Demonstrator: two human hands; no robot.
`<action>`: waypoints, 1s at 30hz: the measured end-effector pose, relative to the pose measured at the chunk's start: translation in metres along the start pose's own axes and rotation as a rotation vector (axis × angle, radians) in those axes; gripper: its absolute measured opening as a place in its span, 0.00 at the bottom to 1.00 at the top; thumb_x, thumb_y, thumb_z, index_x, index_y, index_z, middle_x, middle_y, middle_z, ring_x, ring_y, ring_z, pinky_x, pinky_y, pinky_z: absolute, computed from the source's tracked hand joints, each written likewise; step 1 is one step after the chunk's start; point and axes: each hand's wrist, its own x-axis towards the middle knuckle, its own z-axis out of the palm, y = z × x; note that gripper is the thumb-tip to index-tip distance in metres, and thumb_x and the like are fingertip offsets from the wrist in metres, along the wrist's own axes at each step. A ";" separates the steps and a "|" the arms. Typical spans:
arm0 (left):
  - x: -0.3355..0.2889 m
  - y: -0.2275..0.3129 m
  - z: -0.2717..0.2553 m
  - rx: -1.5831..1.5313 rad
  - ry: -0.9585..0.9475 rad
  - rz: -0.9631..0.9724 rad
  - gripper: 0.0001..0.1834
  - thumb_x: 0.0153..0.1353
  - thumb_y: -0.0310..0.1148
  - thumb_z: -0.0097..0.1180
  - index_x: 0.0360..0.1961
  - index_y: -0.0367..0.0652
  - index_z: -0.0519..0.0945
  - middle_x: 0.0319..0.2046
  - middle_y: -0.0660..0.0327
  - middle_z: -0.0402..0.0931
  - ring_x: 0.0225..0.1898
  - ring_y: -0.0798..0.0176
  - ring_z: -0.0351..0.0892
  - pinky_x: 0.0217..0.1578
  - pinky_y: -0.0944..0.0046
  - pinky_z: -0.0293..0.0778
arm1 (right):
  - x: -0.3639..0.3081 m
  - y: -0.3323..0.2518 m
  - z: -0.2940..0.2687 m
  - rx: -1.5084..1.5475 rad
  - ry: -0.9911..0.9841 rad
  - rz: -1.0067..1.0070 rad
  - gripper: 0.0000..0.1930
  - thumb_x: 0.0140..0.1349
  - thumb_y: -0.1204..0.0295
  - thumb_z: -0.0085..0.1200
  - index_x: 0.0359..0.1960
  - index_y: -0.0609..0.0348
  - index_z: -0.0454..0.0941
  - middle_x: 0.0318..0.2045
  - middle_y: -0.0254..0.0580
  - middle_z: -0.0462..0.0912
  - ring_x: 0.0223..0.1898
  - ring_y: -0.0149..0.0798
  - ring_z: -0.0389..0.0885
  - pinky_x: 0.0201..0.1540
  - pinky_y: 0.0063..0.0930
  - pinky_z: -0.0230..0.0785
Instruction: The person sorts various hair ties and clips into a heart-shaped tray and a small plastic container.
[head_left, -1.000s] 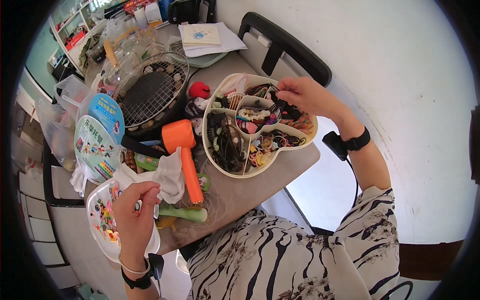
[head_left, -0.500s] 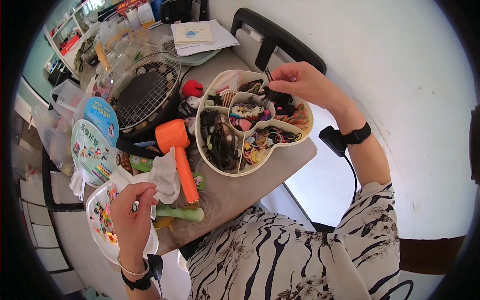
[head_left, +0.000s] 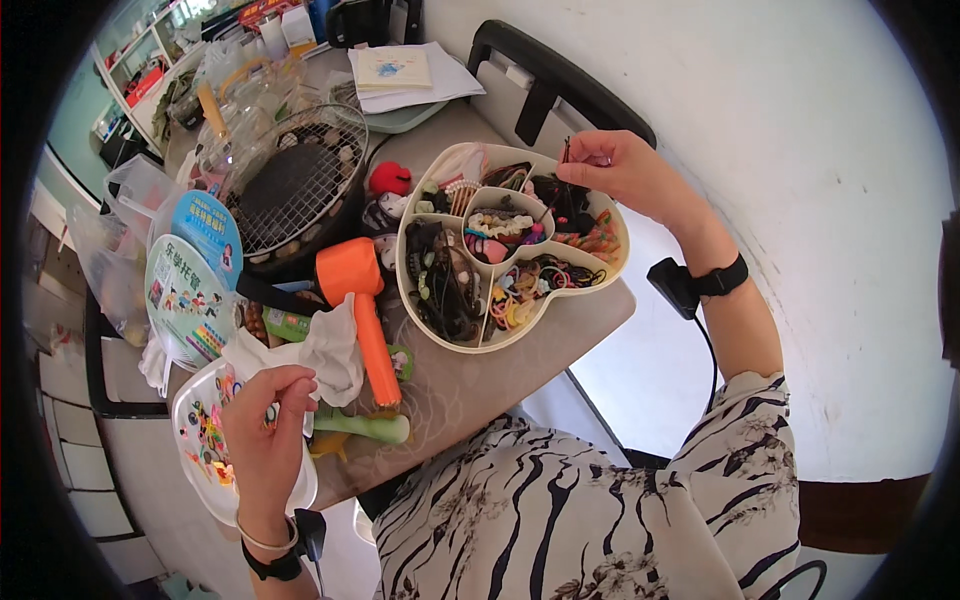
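Note:
My right hand (head_left: 612, 168) is closed in a pinch above the far right edge of a cream, divided organizer box (head_left: 472, 346). Thin black strips that look like hairpins (head_left: 567, 150) stick up from its fingertips. Under them, one compartment holds a tangle of black hair accessories (head_left: 570, 212). Others hold colourful hair ties (head_left: 530, 288), dark clips (head_left: 440, 285) and, in the round middle one, a pearly scrunchie (head_left: 500, 222). My left hand (head_left: 268, 415) hovers over a white tray (head_left: 215, 490) of small colourful pieces, fingers curled together; what they hold, if anything, is hidden.
Left of the box lie an orange hammer-shaped thing (head_left: 372, 350), crumpled white tissue (head_left: 335, 350) and a green tube-like thing (head_left: 365, 428). Behind are a round grill with wire mesh (head_left: 290, 180), two hand fans (head_left: 190, 300), papers (head_left: 440, 75) and a black-framed chair (head_left: 560, 75).
My right hand has shifted slightly right, drawing the thin black strips away from the middle of the box. My left hand keeps its pose. The view has shifted a little.

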 end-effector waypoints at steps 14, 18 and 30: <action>-0.001 -0.003 -0.001 -0.001 -0.006 -0.013 0.05 0.63 0.23 0.54 0.37 0.33 0.80 0.27 0.59 0.79 0.26 0.70 0.79 0.29 0.72 0.73 | -0.014 0.018 -0.022 -0.442 0.093 0.017 0.12 0.62 0.67 0.54 0.29 0.66 0.73 0.23 0.37 0.77 0.26 0.28 0.70 0.32 0.26 0.66; -0.001 -0.003 -0.001 -0.009 -0.004 -0.030 0.05 0.63 0.23 0.54 0.37 0.33 0.80 0.27 0.59 0.79 0.26 0.70 0.79 0.29 0.72 0.73 | -0.013 0.023 -0.024 -0.470 0.043 0.198 0.12 0.62 0.67 0.54 0.29 0.66 0.72 0.23 0.39 0.76 0.27 0.30 0.72 0.32 0.29 0.67; -0.003 -0.006 -0.002 -0.001 -0.010 -0.024 0.05 0.62 0.23 0.54 0.37 0.33 0.80 0.27 0.59 0.80 0.26 0.69 0.79 0.29 0.72 0.73 | -0.009 0.042 -0.005 -0.734 0.091 0.092 0.08 0.60 0.72 0.52 0.31 0.66 0.74 0.26 0.55 0.79 0.30 0.54 0.80 0.34 0.41 0.70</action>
